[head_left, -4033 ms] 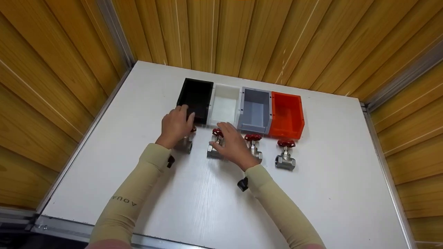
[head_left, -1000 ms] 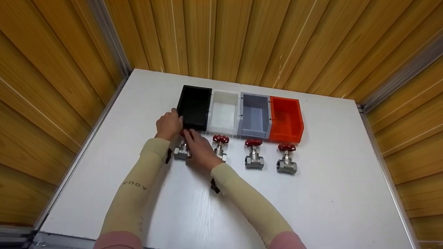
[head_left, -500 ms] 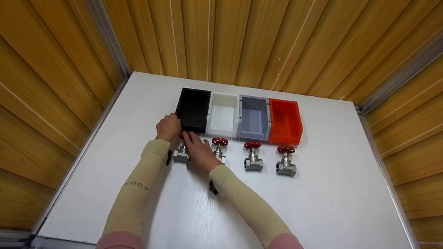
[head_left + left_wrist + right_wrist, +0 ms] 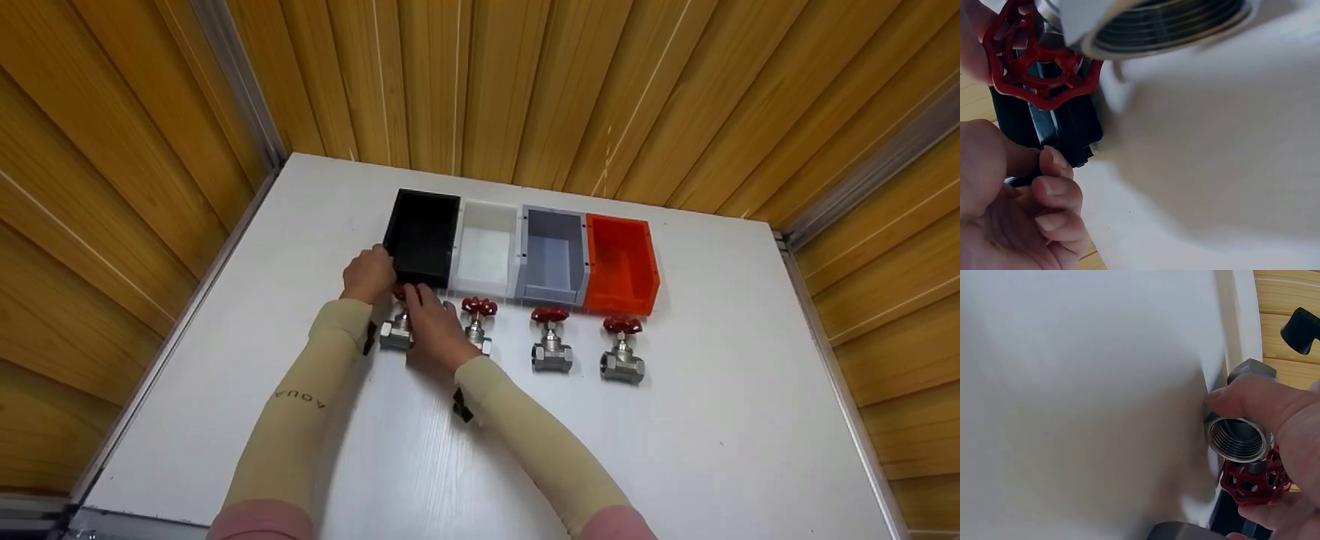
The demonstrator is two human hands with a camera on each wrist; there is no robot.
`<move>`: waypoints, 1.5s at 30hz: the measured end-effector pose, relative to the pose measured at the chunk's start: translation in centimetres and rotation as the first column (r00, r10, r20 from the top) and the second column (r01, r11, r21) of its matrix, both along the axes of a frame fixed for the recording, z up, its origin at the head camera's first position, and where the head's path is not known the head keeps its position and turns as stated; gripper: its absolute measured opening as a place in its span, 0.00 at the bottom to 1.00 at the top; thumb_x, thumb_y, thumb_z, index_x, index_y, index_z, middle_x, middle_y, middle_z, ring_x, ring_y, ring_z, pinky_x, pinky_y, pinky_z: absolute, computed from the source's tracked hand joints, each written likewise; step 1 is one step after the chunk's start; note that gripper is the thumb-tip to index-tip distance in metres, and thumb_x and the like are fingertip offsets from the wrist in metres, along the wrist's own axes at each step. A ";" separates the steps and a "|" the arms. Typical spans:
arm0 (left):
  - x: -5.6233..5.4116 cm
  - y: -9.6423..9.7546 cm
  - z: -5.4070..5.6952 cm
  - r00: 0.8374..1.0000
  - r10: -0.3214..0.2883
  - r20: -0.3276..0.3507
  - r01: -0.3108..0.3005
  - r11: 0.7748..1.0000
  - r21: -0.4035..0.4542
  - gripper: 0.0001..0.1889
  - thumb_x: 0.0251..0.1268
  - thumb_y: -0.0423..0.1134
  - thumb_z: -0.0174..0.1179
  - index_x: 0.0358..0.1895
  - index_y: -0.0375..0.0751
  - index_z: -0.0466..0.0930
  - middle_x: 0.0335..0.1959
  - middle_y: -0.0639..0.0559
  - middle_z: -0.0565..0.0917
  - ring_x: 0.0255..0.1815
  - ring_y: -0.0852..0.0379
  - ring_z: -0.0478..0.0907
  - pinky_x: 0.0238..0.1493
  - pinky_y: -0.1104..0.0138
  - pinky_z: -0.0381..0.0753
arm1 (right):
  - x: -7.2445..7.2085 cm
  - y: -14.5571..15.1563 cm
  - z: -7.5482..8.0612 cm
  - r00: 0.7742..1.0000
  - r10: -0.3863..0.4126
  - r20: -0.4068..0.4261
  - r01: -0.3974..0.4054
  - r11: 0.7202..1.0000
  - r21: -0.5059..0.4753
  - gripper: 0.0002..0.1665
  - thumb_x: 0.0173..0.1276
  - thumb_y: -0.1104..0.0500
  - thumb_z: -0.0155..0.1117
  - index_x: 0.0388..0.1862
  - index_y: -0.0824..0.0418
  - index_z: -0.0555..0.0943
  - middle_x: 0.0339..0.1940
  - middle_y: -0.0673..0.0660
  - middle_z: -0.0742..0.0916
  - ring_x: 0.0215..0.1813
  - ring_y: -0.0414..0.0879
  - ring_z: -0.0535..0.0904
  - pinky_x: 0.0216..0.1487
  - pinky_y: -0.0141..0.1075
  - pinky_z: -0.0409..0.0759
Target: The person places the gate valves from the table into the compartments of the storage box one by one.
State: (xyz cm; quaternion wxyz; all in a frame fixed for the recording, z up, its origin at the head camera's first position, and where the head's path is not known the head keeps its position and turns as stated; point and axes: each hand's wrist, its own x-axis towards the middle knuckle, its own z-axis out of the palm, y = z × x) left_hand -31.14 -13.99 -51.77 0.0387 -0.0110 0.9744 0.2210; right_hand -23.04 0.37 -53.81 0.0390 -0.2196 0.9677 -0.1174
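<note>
The leftmost valve (image 4: 396,334) has a steel threaded body and a red handwheel (image 4: 1044,103); it lies just in front of the black bin (image 4: 420,279). My right hand (image 4: 441,330) holds this valve. In the right wrist view the thumb (image 4: 1241,398) presses on the steel body, with fingers by the handwheel. At the front left corner of the black bin is my left hand (image 4: 367,274). Its curled fingers (image 4: 1058,194) and thumb pinch the bin's edge in the left wrist view. The right hand partly hides the second valve (image 4: 478,315).
White (image 4: 486,285), grey (image 4: 551,294) and orange (image 4: 619,304) bins continue the row rightward. Two more red-wheeled valves, one before the grey bin (image 4: 552,352) and one before the orange bin (image 4: 622,364), lie on the white table (image 4: 712,420). Wood-look walls stand behind.
Since four seconds ago, my right hand has gone left from the second valve to the leftmost one. My left hand has shifted to the black bin's corner. The last second shows little movement.
</note>
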 end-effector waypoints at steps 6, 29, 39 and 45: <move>-0.1 0.0 0.0 1.000 -0.003 0.014 0.003 1.000 0.008 0.18 0.75 0.42 0.46 0.49 0.27 0.75 0.47 0.29 0.81 0.47 0.34 0.81 0.46 0.46 0.80 | -0.2 0.5 -0.3 1.000 0.015 -0.019 -0.016 0.995 -0.102 0.55 0.52 0.63 0.73 0.75 0.65 0.55 0.72 0.68 0.67 0.72 0.58 0.67 0.67 0.48 0.70; 0.0 -0.1 -0.1 1.000 0.000 0.024 -0.001 0.999 0.036 0.19 0.75 0.42 0.46 0.51 0.26 0.74 0.49 0.28 0.81 0.48 0.34 0.81 0.46 0.45 0.79 | 0.1 1.6 -0.3 0.997 0.056 0.057 -0.043 0.977 -0.209 0.57 0.51 0.67 0.71 0.76 0.69 0.51 0.74 0.72 0.62 0.76 0.60 0.58 0.75 0.43 0.58; -0.2 -0.1 0.0 0.999 0.000 0.040 -0.002 0.999 0.036 0.19 0.76 0.43 0.44 0.51 0.27 0.74 0.50 0.28 0.80 0.50 0.33 0.80 0.48 0.45 0.79 | -0.3 2.4 0.4 0.995 0.021 0.099 0.001 0.975 -0.222 0.67 0.46 0.55 0.80 0.78 0.63 0.48 0.76 0.67 0.59 0.77 0.57 0.57 0.74 0.42 0.61; -0.2 -0.2 0.0 0.999 -0.007 0.048 0.006 0.999 0.031 0.18 0.76 0.42 0.43 0.50 0.27 0.73 0.50 0.28 0.80 0.50 0.33 0.80 0.47 0.44 0.79 | -0.6 2.9 0.8 0.997 0.017 0.076 0.002 0.972 -0.234 0.67 0.46 0.55 0.81 0.77 0.63 0.49 0.76 0.65 0.59 0.77 0.56 0.58 0.74 0.42 0.62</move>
